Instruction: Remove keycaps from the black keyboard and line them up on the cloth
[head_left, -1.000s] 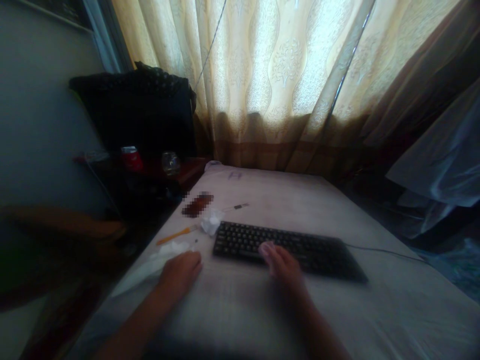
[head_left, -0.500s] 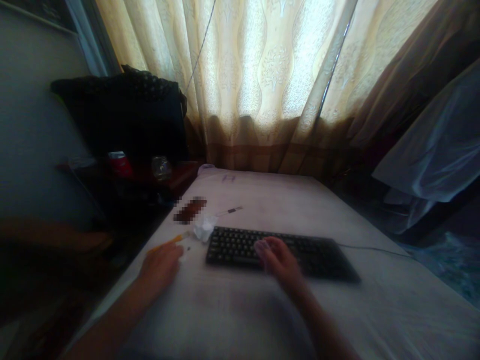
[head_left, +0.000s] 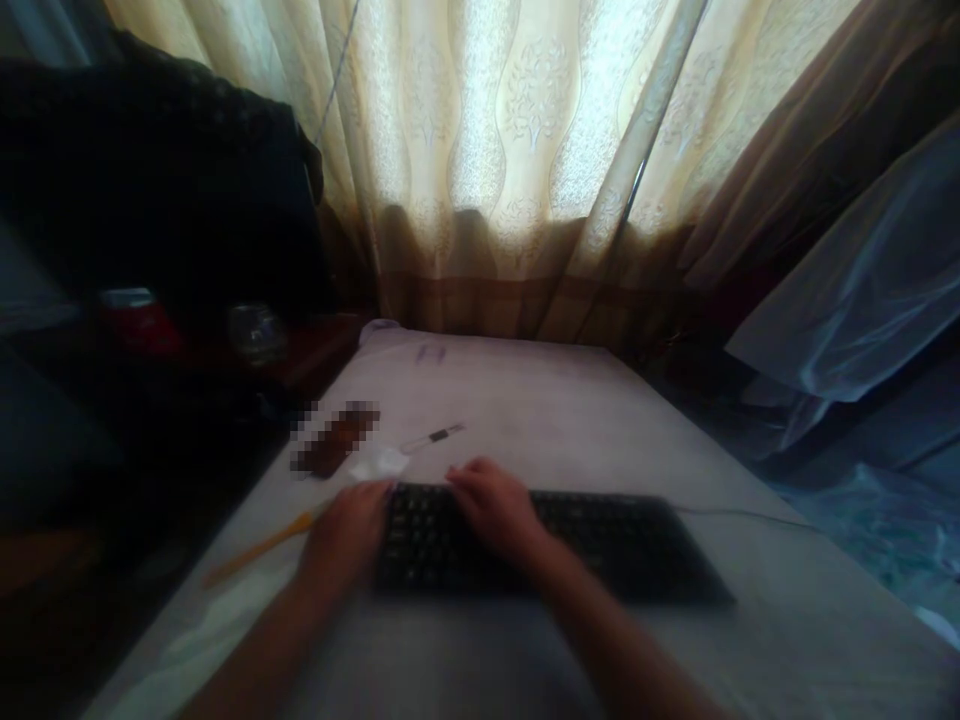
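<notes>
A black keyboard [head_left: 615,545] lies across the pale cloth-covered surface [head_left: 525,390]. My left hand [head_left: 349,530] is at the keyboard's left end, its fingertips near the top left corner; blur hides whether it grips anything. Over the left half of the keys rests my right hand [head_left: 499,505], fingers bent and partly blurred, and what it may hold cannot be made out. Left of my left hand lies an orange-handled tool [head_left: 259,550], its tip hidden by the hand. Crumpled white tissue [head_left: 381,463] sits just above the left hand.
Beyond the tissue are a pixelated brown object [head_left: 337,440] and a thin item with a dark band [head_left: 439,435]. A red can [head_left: 142,320] and a glass jar [head_left: 257,333] stand at left. The keyboard cable [head_left: 742,515] runs right. Curtains [head_left: 517,150] hang behind.
The view has shifted right and closer. My left hand has moved from the orange tool to the keyboard's left end. My right hand has moved left over the keys; the clear item at its fingers no longer shows.
</notes>
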